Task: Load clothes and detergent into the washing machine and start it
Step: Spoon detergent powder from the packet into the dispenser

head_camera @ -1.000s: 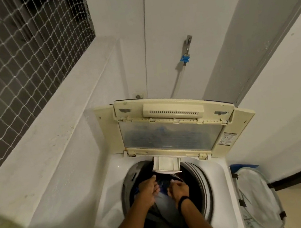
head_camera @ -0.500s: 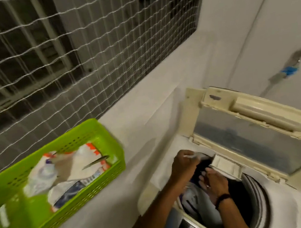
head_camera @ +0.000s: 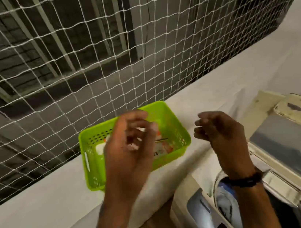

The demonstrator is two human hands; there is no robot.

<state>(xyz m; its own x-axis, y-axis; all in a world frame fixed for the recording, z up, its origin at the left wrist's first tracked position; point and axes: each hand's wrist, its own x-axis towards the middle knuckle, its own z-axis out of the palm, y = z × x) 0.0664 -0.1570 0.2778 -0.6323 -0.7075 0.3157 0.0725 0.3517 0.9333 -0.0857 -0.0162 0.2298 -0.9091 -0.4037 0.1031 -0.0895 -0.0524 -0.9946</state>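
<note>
A bright green plastic basket [head_camera: 178, 129] stands on the white ledge to the left of the washing machine, with white and orange detergent packets [head_camera: 162, 148] inside. My left hand [head_camera: 129, 145] hovers over the basket, blurred, fingers loosely curled and holding nothing. My right hand [head_camera: 219, 135], with a black wristband, hangs in the air to the right of the basket, fingers loosely bent and empty. The top-loading washing machine [head_camera: 201, 212] is at the lower right, its lid [head_camera: 293, 143] raised. Blue and white clothes [head_camera: 226, 199] show in the drum.
A white safety net [head_camera: 99, 53] over a window grille fills the upper half, directly behind the ledge [head_camera: 43, 204]. The ledge runs diagonally from lower left to upper right. The machine's control panel [head_camera: 203, 214] faces me at the bottom.
Both hands have lifted out of the drum and swung left toward the green basket. The view has turned left, so the basket is now central and the machine sits at the right edge.
</note>
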